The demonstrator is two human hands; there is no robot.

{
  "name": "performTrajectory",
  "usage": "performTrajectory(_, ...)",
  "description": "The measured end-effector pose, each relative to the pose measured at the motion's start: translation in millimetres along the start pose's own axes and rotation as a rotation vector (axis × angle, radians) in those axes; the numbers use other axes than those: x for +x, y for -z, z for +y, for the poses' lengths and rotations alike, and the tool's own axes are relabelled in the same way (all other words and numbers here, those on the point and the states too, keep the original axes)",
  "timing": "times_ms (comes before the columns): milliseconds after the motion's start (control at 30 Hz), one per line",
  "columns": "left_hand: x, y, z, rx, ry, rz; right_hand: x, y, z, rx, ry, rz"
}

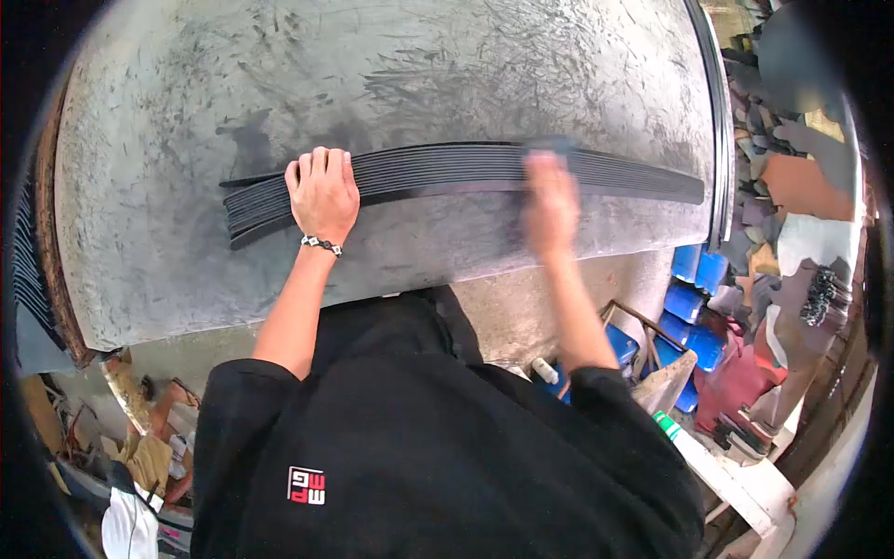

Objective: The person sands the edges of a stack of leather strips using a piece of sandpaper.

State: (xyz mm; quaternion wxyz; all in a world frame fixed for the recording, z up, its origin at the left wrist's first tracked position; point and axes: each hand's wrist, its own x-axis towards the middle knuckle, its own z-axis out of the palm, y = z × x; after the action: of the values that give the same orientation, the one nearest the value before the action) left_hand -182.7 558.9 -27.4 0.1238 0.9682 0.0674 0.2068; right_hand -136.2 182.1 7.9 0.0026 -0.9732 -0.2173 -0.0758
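A long, slightly curved stack of thin black strips (447, 170) lies across the grey, scuffed table (391, 84). My left hand (323, 191) rests on the strips near their left end, its fingers close together over them; a beaded bracelet is on that wrist. The strips fan out a little left of this hand. Right of the middle, my right hand (551, 205) is over the strips, smeared by motion. A dark, blurred object (549, 144) shows at its fingertips, too unclear to name.
Long dark strips (719, 140) run along the table's right edge. Blue containers (684, 303) stand below it at the right. Leather-like scraps (805, 186) are heaped at the far right. More scraps (149, 461) and striped dark material (33, 270) are at the left.
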Motion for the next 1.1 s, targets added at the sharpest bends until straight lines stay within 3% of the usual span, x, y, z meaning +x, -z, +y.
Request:
performTrajectory(67,-6.0,1.2,2.8,-0.004,0.008,0.006,-20.5,-31.3,144.1,0.124,-0.359,0.281)
performTrajectory(100,-0.3,-0.6,0.9,0.004,0.009,0.028,-17.5,-36.2,156.6,-0.068,-0.588,0.31)
performTrajectory(167,-6.6,1.2,2.1,-0.004,0.012,0.022,9.2,-40.8,76.5,0.029,-0.449,0.28)
performTrajectory(267,1.7,4.4,1.2,-0.01,-0.001,0.011,41.2,-16.3,-177.3,0.204,-0.105,0.208)
performTrajectory(367,-0.4,0.8,0.8,0.011,0.021,-0.018,21.2,-5.9,-177.9,0.432,0.158,0.047)
performTrajectory(433,2.5,2.6,0.6,-0.006,0.013,-0.003,17.3,-4.6,-61.6,0.095,-0.029,0.031)
performTrajectory(500,-5.2,3.5,3.8,-0.019,0.026,-0.01,11.8,-24.5,66.6,0.069,-0.331,0.121)
performTrajectory(533,-5.6,3.8,4.1,-0.019,0.025,-0.017,18.8,-30.7,92.1,0.042,-0.469,0.109)
performTrajectory(567,-0.1,3.5,2.1,-0.015,0.025,-0.009,26.5,-40.7,79.9,0.004,-0.51,0.099)
performTrajectory(633,-3.8,3.4,1.8,-0.029,0.022,-0.004,31.4,-51.8,-30.5,-0.133,-0.284,0.174)
performTrajectory(667,-0.9,-0.1,0.8,-0.032,0.029,0.007,34.0,-34.6,-124.7,0.022,-0.143,0.234)
performTrajectory(700,-3.7,1.2,1.4,-0.022,0.038,-0.003,20.5,-15.6,-199.6,0.275,-0.089,0.135)
performTrajectory(767,-0.5,1.9,0.3,-0.011,0.022,-0.027,-2.8,-11.8,-208.5,0.398,0.104,-0.008)
performTrajectory(833,1.0,2.0,0.7,-0.023,0.011,0.002,-4.0,1.1,-109.7,0.12,0.02,-0.011)
performTrajectory(867,1.2,0.9,0.8,-0.027,0.015,0.007,-10.8,-7.7,-41.6,0.004,-0.053,0.091)
performTrajectory(900,-1.3,1.2,1.4,-0.032,0.023,0.008,-11.4,0.0,18.8,-0.079,-0.272,0.049)
performTrajectory(933,-0.8,2.0,2.1,-0.016,0.02,0.019,2.0,24.8,54.5,0.166,-0.691,-0.053)
performTrajectory(1033,-1.4,0.7,2.1,-0.014,0.028,0.015,11.5,3.6,-2.4,0.076,-0.442,-0.073)
performTrajectory(1067,-1.8,-1.7,1.6,-0.019,0.034,0.022,9.9,-20.2,-82.5,-0.022,-0.17,0.257)
performTrajectory(1100,-2.2,-1.8,0.9,-0.014,0.028,0.025,9.5,-13.4,-164.8,0.173,-0.168,0.133)
